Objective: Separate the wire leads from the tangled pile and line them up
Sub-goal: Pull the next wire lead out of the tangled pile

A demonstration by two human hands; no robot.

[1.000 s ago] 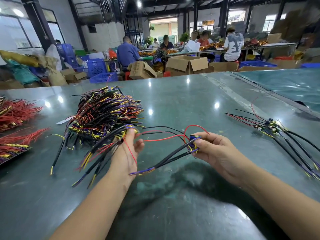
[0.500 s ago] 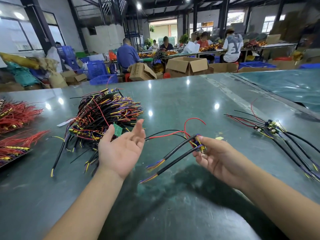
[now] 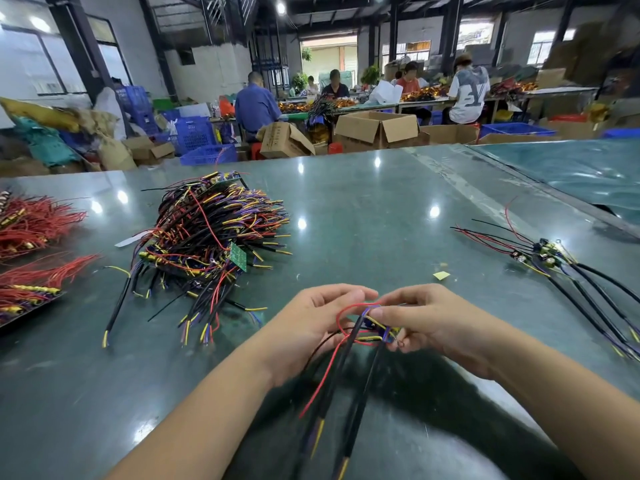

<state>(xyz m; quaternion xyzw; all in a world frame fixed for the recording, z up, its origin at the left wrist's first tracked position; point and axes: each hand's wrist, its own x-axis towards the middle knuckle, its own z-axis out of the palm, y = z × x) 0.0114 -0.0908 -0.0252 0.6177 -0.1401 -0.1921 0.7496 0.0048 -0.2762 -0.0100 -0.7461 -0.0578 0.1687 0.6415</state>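
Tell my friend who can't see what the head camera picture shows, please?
Two hands, left hand and right hand, hold one wire lead with red and black wires above a green table. A big tangled pile sits to the left, and a few sorted leads lie in a row on the right.

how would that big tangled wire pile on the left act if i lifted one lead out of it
The tangled pile would probably drag along: its leads cross and loop together. The leads look floppy; those held by the right hand droop downward. Small boards like the green board may snag.
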